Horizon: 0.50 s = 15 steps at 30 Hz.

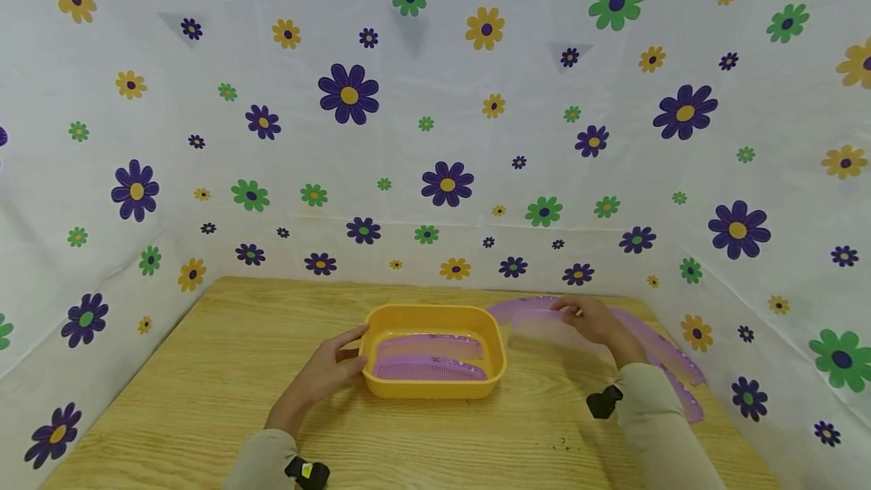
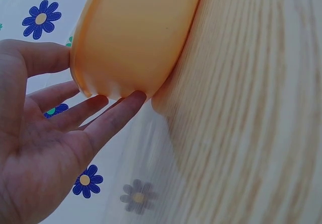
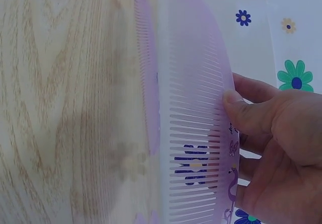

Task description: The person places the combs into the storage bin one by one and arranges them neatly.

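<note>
A yellow plastic basin stands on the wooden table with two purple combs lying in it. My left hand rests against the basin's left wall, thumb at the rim and fingers fairly straight. To the right, my right hand pinches a translucent purple comb by its spine, thumb on top, teeth pointing left. The comb hangs a little above the table, right of the basin.
More purple combs lie along the table's right edge, partly behind my right forearm; one lies under the held comb. Flower-print sheets wall in the table on three sides.
</note>
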### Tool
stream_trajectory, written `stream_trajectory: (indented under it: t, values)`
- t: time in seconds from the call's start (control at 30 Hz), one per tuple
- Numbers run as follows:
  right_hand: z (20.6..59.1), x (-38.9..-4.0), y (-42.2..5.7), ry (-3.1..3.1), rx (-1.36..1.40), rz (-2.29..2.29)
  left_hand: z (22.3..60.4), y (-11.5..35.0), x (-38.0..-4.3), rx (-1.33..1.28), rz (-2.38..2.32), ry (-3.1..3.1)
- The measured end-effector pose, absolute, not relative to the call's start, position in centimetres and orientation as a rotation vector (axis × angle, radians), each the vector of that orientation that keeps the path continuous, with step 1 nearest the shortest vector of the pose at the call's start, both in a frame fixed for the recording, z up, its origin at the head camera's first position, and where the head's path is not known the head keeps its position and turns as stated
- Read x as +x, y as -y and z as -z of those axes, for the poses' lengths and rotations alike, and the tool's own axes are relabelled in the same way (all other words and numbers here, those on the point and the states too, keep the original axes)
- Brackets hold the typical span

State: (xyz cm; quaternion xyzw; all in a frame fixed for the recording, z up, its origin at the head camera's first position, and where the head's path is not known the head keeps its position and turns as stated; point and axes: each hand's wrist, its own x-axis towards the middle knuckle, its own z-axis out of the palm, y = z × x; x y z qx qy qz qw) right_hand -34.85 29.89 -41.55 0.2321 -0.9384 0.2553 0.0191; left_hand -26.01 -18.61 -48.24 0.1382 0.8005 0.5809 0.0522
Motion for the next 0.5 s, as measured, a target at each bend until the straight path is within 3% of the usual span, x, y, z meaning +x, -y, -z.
stream_trajectory:
  t: [0.5]
  values:
    - [40.83, -34.97, -29.36, 2.910, 0.731, -0.780, 48.31, 18.66, -26.12, 0.419, -1.755, -2.444]
